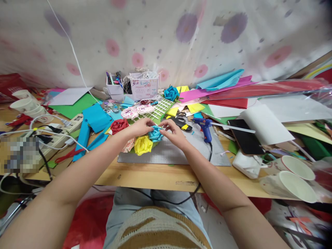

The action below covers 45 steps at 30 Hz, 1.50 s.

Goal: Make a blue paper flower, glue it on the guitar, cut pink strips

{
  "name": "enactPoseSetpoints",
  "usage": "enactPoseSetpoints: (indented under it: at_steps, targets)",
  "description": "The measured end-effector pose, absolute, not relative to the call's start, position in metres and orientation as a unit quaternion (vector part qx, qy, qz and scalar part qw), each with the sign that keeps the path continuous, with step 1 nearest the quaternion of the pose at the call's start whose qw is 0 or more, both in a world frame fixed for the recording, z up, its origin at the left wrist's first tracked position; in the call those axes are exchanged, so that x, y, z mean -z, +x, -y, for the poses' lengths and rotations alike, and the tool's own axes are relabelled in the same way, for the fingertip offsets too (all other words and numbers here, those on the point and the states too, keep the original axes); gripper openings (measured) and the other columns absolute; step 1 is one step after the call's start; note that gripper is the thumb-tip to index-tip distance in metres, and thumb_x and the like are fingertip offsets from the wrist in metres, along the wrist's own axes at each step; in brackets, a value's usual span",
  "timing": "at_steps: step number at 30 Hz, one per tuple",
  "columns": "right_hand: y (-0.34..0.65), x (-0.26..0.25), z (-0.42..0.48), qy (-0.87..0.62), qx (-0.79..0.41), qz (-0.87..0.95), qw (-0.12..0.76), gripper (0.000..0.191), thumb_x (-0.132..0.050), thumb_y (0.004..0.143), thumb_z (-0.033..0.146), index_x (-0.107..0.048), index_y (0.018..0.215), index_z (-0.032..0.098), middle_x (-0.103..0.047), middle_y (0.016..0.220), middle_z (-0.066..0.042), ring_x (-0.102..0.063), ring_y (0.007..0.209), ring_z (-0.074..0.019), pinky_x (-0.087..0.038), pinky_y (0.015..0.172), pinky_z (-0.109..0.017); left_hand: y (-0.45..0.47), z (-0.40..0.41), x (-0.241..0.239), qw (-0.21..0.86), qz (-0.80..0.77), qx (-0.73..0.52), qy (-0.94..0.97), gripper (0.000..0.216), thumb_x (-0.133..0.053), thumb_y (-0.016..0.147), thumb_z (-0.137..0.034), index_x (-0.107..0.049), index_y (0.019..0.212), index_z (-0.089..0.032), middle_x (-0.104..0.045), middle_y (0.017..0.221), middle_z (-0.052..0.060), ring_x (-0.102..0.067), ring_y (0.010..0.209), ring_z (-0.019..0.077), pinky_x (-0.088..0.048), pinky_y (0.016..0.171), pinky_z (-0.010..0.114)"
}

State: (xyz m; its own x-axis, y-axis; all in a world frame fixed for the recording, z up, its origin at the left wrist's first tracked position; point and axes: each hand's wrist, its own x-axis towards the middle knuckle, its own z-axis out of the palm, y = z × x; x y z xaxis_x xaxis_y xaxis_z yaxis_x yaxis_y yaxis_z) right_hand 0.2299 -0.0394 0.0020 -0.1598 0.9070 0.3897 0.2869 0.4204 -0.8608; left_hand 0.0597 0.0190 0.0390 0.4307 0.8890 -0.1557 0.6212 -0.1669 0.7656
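Over the work board, my left hand and my right hand pinch a light-blue paper rose from its two sides. Their fingers are bent and closed at its petals. A yellow paper rose sits just in front of it, and a red paper rose lies left of my left wrist. Part of a pink-patterned flower shows beside the yellow one. Behind my hands a green piece with a white lattice carries a darker blue rose at its far end. What lies beneath the held rose is hidden.
A blue glue gun with its black cable rests on the grey board, near a yellow-black utility knife. Right are a phone and paper cups. Left are a power strip and blue paper.
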Motion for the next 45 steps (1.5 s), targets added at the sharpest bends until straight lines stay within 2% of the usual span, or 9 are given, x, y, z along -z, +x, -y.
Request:
enactPoseSetpoints:
  at_steps: [4, 9, 16, 21, 27, 35, 38, 42, 45]
  targets:
    - [0.229, 0.003, 0.040, -0.429, -0.259, 0.734, 0.458, 0.019, -0.057, 0.078, 0.035, -0.060, 0.090, 0.020, -0.058, 0.094, -0.006, -0.049, 0.094, -0.0189, -0.041, 0.078, -0.031, 0.057, -0.017, -0.037, 0.396, -0.504, -0.168, 0.749, 0.019, -0.062, 0.063, -0.013, -0.063, 0.081, -0.015, -0.065, 0.084, 0.004, -0.060, 0.076, 0.0159, -0.046, 0.068, 0.025]
    - [0.228, 0.012, 0.040, -0.417, -0.207, 0.772, 0.434, 0.015, -0.055, 0.080, 0.029, -0.062, 0.089, 0.020, -0.058, 0.096, -0.006, -0.049, 0.097, -0.0193, -0.037, 0.090, -0.037, 0.057, -0.014, -0.036, 0.366, -0.505, -0.138, 0.769, 0.024, -0.058, 0.065, -0.012, -0.061, 0.089, -0.014, -0.064, 0.090, 0.004, -0.059, 0.080, 0.0143, -0.046, 0.071, 0.023]
    - [0.229, 0.016, 0.041, -0.422, -0.182, 0.782, 0.421, 0.011, -0.054, 0.078, 0.024, -0.062, 0.084, 0.020, -0.058, 0.093, -0.005, -0.050, 0.094, -0.0194, -0.039, 0.087, -0.037, 0.054, -0.019, -0.032, 0.393, -0.482, -0.119, 0.774, 0.035, -0.061, 0.066, -0.023, -0.058, 0.100, -0.014, -0.062, 0.092, 0.005, -0.059, 0.085, 0.0160, -0.047, 0.072, 0.026]
    - [0.231, 0.014, 0.042, -0.423, -0.185, 0.765, 0.450, 0.013, -0.056, 0.078, 0.029, -0.061, 0.087, 0.021, -0.057, 0.095, -0.006, -0.049, 0.097, -0.0200, -0.038, 0.089, -0.038, 0.055, -0.019, -0.035, 0.370, -0.497, -0.110, 0.777, 0.047, -0.068, 0.059, -0.028, -0.057, 0.103, -0.014, -0.061, 0.091, 0.004, -0.059, 0.085, 0.0177, -0.048, 0.071, 0.027]
    - [0.237, 0.019, 0.035, -0.452, -0.278, 0.674, 0.514, 0.020, -0.054, 0.077, 0.035, -0.059, 0.090, 0.021, -0.054, 0.094, -0.005, -0.051, 0.094, -0.0185, -0.044, 0.080, -0.033, 0.061, -0.018, -0.041, 0.356, -0.533, -0.089, 0.763, 0.045, -0.068, 0.062, -0.031, -0.058, 0.103, -0.015, -0.062, 0.090, 0.004, -0.059, 0.080, 0.0160, -0.046, 0.068, 0.025]
    - [0.239, 0.028, 0.029, -0.485, -0.354, 0.579, 0.551, 0.021, -0.055, 0.070, 0.031, -0.057, 0.088, 0.020, -0.052, 0.096, -0.003, -0.051, 0.085, -0.0142, -0.046, 0.076, -0.030, 0.066, -0.021, -0.040, 0.323, -0.550, -0.067, 0.767, 0.047, -0.071, 0.059, -0.030, -0.057, 0.101, -0.016, -0.062, 0.084, 0.002, -0.058, 0.070, 0.0133, -0.042, 0.056, 0.022]
    - [0.234, 0.028, 0.026, -0.504, -0.411, 0.512, 0.561, 0.020, -0.056, 0.067, 0.027, -0.054, 0.085, 0.020, -0.053, 0.090, -0.002, -0.052, 0.083, -0.0131, -0.046, 0.074, -0.029, 0.067, -0.019, -0.038, 0.307, -0.558, -0.061, 0.769, 0.052, -0.073, 0.056, -0.031, -0.055, 0.103, -0.017, -0.062, 0.085, 0.002, -0.057, 0.066, 0.0131, -0.040, 0.053, 0.022]
    - [0.229, 0.025, 0.024, -0.533, -0.546, 0.362, 0.536, 0.022, -0.055, 0.066, 0.021, -0.046, 0.086, 0.021, -0.053, 0.081, 0.001, -0.056, 0.074, -0.0112, -0.047, 0.067, -0.026, 0.069, -0.018, -0.034, 0.283, -0.563, -0.059, 0.774, 0.056, -0.073, 0.056, -0.033, -0.052, 0.105, -0.018, -0.062, 0.086, 0.002, -0.058, 0.068, 0.0141, -0.039, 0.053, 0.023]
    - [0.227, 0.020, 0.026, -0.528, -0.605, 0.324, 0.501, 0.023, -0.054, 0.068, 0.019, -0.043, 0.088, 0.021, -0.054, 0.074, 0.002, -0.056, 0.064, -0.0103, -0.046, 0.061, -0.025, 0.070, -0.018, -0.032, 0.276, -0.566, -0.055, 0.775, 0.057, -0.073, 0.057, -0.033, -0.051, 0.106, -0.017, -0.062, 0.086, 0.002, -0.058, 0.070, 0.0147, -0.039, 0.053, 0.023]
